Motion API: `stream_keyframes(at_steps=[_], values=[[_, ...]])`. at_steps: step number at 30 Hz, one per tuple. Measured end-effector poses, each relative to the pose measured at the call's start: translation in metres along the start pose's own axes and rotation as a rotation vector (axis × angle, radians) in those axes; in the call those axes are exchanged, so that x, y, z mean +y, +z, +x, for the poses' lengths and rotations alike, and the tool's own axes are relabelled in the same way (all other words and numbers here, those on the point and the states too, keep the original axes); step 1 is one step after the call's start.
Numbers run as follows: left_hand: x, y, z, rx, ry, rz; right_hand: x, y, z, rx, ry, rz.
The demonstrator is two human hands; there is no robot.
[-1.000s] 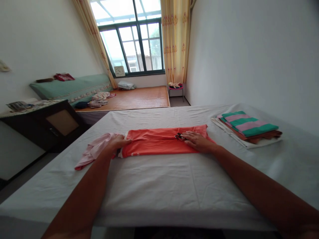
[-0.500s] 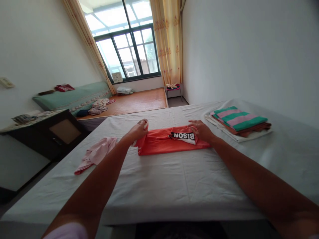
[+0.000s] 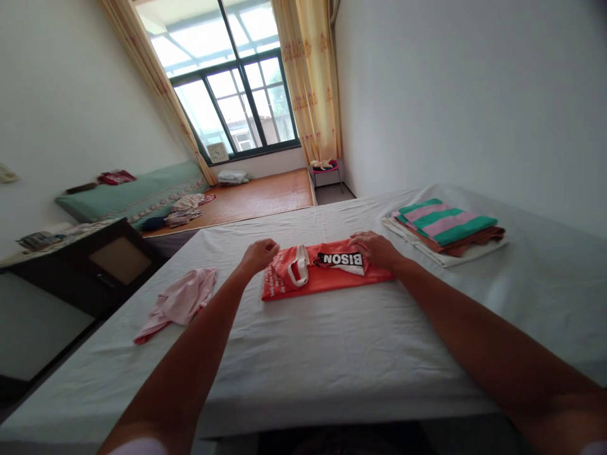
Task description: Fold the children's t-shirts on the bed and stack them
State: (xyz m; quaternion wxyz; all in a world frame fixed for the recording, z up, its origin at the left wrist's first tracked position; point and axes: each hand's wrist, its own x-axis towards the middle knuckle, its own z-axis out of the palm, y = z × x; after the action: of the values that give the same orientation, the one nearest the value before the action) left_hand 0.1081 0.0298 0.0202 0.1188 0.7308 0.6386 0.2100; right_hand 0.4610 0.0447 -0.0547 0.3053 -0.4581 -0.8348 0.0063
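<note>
An orange T-shirt (image 3: 327,275), folded into a long strip, lies across the white-sheeted bed in front of me. Its white-trimmed neckline is laid over the left part, beside small white lettering; a black-and-white "BISON" print shows to the right. At the far left corner of the shirt, my left hand (image 3: 260,255) is closed with its fingers curled at the fabric edge. My right hand (image 3: 377,249) rests on the right part with its fingers stretched over the cloth. A crumpled pink garment (image 3: 183,297) lies left of my left forearm.
To the right sits a stack of folded clothes (image 3: 448,224), a green-and-pink striped one on top. A dark cabinet (image 3: 107,268) stands left of the bed (image 3: 332,360). Beyond are another bed with a brown mat (image 3: 260,194), a small stool (image 3: 326,169) and a window.
My left hand has turned the neckline end over to the right onto the shirt, exposing the collar and lettering. My right hand stays on the right part. The view has shifted slightly.
</note>
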Motion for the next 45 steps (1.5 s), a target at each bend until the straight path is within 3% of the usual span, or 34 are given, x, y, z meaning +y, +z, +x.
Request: stream_keyframes(at_steps=[3,7,13,16,20,24,27,30,33,37,40,42,45], values=[[0.006,0.021,-0.009,-0.055,-0.009,0.304,-0.005,0.001,-0.001,-0.004,-0.008,0.003],[0.02,0.034,-0.004,-0.25,-0.068,0.438,-0.011,-0.003,-0.002,-0.019,-0.004,-0.012],[0.02,0.037,0.017,-0.097,0.018,0.192,-0.011,-0.007,-0.003,-0.055,0.014,-0.046],[0.016,0.048,0.011,-0.137,0.053,0.163,-0.01,-0.007,-0.003,-0.08,0.034,-0.07],[0.008,0.075,-0.009,0.007,0.192,0.22,-0.01,-0.006,-0.003,-0.082,0.038,-0.084],[-0.002,0.089,-0.021,-0.182,0.338,0.199,-0.008,-0.005,-0.003,-0.064,0.051,-0.069],[-0.017,0.074,-0.02,-0.162,0.362,0.203,0.0,-0.007,-0.002,-0.013,0.089,-0.041],[-0.041,0.05,-0.017,0.002,0.118,0.236,0.012,-0.012,0.0,0.095,0.173,0.007],[-0.06,0.04,-0.016,-0.032,-0.104,0.148,0.025,-0.017,0.001,0.199,0.256,0.067],[-0.054,0.049,-0.02,0.009,-0.162,-0.038,0.038,-0.018,0.001,0.275,0.325,0.133],[-0.039,0.047,-0.022,-0.01,-0.17,-0.39,0.043,-0.016,-0.001,0.29,0.342,0.17],[-0.037,0.034,-0.024,-0.059,-0.173,-0.59,0.044,-0.015,-0.001,0.287,0.341,0.184],[-0.048,-0.003,-0.023,-0.01,-0.213,-0.608,0.044,-0.016,-0.002,0.263,0.343,0.217]])
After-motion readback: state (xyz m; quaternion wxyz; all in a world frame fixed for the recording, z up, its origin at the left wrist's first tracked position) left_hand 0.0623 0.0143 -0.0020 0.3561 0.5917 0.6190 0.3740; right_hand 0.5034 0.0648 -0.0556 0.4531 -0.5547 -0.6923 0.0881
